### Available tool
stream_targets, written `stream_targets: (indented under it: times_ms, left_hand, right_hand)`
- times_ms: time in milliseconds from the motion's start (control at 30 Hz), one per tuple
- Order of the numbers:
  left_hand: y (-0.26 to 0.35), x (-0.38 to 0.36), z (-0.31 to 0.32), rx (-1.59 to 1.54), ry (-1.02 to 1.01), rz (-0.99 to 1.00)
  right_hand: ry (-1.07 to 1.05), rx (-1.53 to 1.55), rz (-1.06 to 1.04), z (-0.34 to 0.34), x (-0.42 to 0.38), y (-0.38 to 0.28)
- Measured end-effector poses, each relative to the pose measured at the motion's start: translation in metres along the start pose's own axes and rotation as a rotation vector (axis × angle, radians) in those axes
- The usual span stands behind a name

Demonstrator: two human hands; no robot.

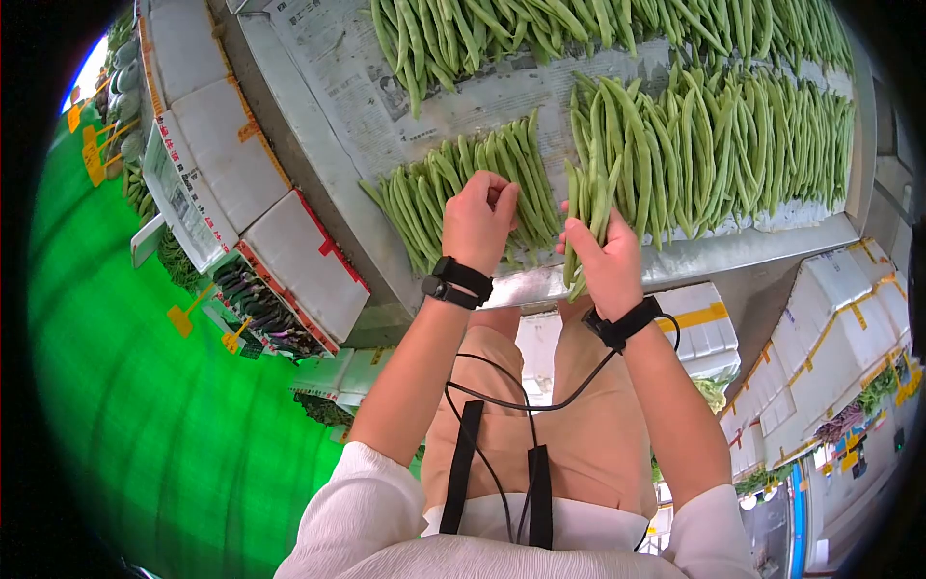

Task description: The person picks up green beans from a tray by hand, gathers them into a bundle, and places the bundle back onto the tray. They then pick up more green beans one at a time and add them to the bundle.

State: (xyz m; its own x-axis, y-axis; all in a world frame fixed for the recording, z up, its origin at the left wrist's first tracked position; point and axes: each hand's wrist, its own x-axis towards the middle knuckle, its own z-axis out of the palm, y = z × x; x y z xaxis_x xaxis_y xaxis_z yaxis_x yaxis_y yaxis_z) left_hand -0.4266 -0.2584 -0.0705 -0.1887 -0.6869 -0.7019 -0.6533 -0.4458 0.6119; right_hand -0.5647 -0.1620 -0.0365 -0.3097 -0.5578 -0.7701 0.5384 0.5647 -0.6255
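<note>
My right hand (pixel 608 256) is closed around the lower part of a small bunch of green beans (pixel 598 183), which points upward, away from me. My left hand (pixel 479 217) has its fingers curled in over a short row of green beans (pixel 410 217); whatever is between them, if anything, is hidden. A longer row of green beans (pixel 714 145) lies side by side to the right, just beyond the held bunch. Another row of beans (pixel 540 29) runs across the top. Printed newspaper (pixel 338 77) lies beneath the rows.
The metal table edge (pixel 666 256) runs between me and the beans. White foam boxes (pixel 222 145) stand at the left, one with dark eggplants (pixel 265 304). More foam boxes (pixel 830 318) are at the right. A black cable (pixel 540 407) loops between my wrists.
</note>
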Motion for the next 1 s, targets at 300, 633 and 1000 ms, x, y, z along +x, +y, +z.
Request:
stream_targets:
  times_ms: [300, 633, 1000]
  left_hand:
    - [0.009, -0.021, -0.001, -0.139, -0.366, 0.169]
    - [0.023, -0.024, 0.017, -0.384, -0.372, 0.014]
    - [0.057, -0.010, 0.087, -0.384, -0.158, -0.030]
  right_hand:
    - [-0.008, -0.155, -0.048, -0.006, 0.004, 0.010]
    - [0.002, -0.083, -0.076, -0.014, 0.000, -0.006]
    - [0.390, -0.888, -0.525, -0.075, 0.021, -0.058]
